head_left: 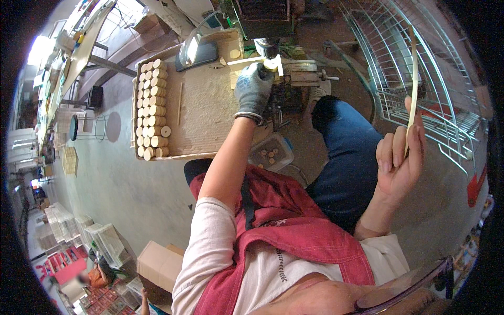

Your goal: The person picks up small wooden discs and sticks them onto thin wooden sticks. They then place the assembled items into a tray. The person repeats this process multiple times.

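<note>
My left hand (254,88), in a grey work glove, reaches forward to the drill machine's work table. Its curled fingers close at the edge of a small pale wooden disc (270,64), directly below the dark chuck (268,47); the fingertips are partly hidden. Pale wooden strips (244,61) lie beside the glove as part of the holding setup. Out to the right, my bare right hand (401,155) is raised, its fingers wrapped round a long, thin wooden stick (413,68) that points away from me.
A shallow cardboard tray (202,113) at the left carries stacked wooden discs (152,107), a dark flat case (197,56) and a lamp (190,50). Below the machine sits a clear plastic tub (271,152) with several pieces. A wire cart (425,79) stands at the right.
</note>
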`<state>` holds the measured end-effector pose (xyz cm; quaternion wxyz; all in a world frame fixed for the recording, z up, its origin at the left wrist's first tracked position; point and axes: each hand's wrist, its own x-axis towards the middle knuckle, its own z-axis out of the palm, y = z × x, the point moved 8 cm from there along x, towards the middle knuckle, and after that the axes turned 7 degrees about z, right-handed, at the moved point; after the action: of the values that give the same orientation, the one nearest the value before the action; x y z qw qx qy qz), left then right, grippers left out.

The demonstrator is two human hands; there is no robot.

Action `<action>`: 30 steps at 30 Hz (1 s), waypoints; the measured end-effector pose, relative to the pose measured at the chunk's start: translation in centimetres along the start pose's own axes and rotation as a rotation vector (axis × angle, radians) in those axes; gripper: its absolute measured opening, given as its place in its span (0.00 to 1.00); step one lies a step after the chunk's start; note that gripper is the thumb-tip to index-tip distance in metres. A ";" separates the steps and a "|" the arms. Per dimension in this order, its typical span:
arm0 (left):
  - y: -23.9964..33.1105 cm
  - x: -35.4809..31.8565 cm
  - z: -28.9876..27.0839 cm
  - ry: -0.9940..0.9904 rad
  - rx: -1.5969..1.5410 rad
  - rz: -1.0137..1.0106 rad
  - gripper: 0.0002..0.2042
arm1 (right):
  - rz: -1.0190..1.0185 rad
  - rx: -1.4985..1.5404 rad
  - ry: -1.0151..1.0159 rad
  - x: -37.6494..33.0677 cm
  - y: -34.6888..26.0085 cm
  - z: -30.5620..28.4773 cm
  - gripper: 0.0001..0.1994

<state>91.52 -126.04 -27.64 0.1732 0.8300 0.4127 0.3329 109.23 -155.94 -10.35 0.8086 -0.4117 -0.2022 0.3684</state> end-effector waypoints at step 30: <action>1.4 -0.4 -1.2 0.135 -0.102 0.010 0.17 | 0.662 -0.007 -0.226 9.4 10.7 4.2 0.12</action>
<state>91.31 -127.17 -26.15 0.1855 0.7977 0.4016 0.4098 108.09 -142.43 -16.38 0.6166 -0.4144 -0.1472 0.6530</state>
